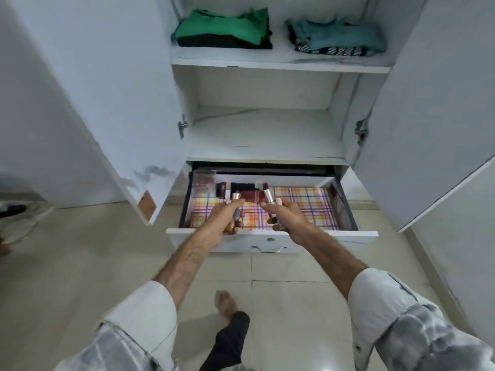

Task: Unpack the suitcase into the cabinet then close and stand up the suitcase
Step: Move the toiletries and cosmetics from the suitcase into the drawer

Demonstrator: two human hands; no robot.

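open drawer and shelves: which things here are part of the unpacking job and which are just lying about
Part of the job:
- small rose-capped cosmetic bottles, held in left hand and right hand
- open white drawer with plaid liner
- folded green top
- folded teal top

Lying about:
- clear plastic bag on floor

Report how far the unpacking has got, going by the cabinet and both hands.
Done: two folded clothing stacks, green pile and teal pile, sit on the top shelf, and cosmetics line the back of the open drawer.
In hand: the left hand and right hand each grip small bottles above the drawer's plaid liner.
Left: placing these. The suitcase is out of view, so its state cannot be judged.
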